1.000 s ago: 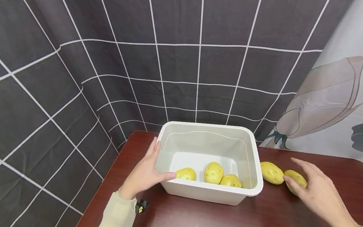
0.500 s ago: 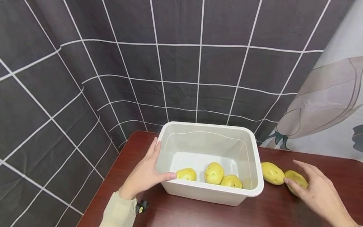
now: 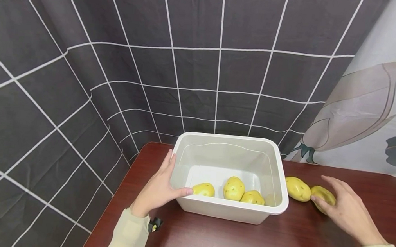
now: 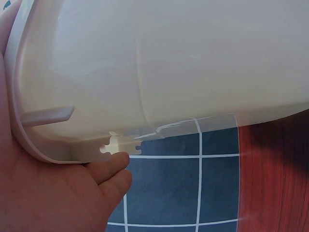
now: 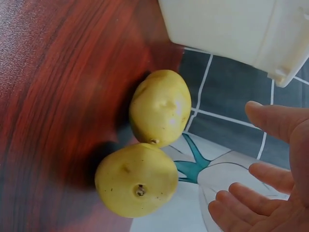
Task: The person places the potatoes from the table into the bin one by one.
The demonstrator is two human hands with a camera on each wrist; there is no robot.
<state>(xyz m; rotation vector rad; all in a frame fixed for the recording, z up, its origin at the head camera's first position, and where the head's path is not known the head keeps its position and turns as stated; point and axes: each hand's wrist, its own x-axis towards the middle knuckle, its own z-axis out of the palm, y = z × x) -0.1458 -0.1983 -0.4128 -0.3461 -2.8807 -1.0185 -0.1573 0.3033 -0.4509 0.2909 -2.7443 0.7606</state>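
A whitish plastic bin [image 3: 226, 208] stands on the table, with three yellow potatoes inside: one potato [image 3: 203, 189] at the left, another potato [image 3: 234, 188] near the middle and a third potato [image 3: 253, 197] beside it. My left hand [image 3: 158, 190] rests against the bin's left front corner, thumb along the front rim and fingers straight along the outer left side. Right of the bin, two more potatoes lie touching, a nearer-to-bin potato [image 5: 161, 107] and a farther potato [image 5: 137, 181]. Over the farther one hovers my right hand [image 3: 347, 211], fingers spread and holding nothing.
The table [image 3: 208, 242] is dark red wood. Behind it hangs a dark grid-patterned cloth [image 3: 195, 72], and a pale cloth [image 3: 367, 126] with a flower print hangs at the right. Black straps sit at both wrists.
The view shifts very slightly. Both hands, the bin and the potatoes stay practically where they were.
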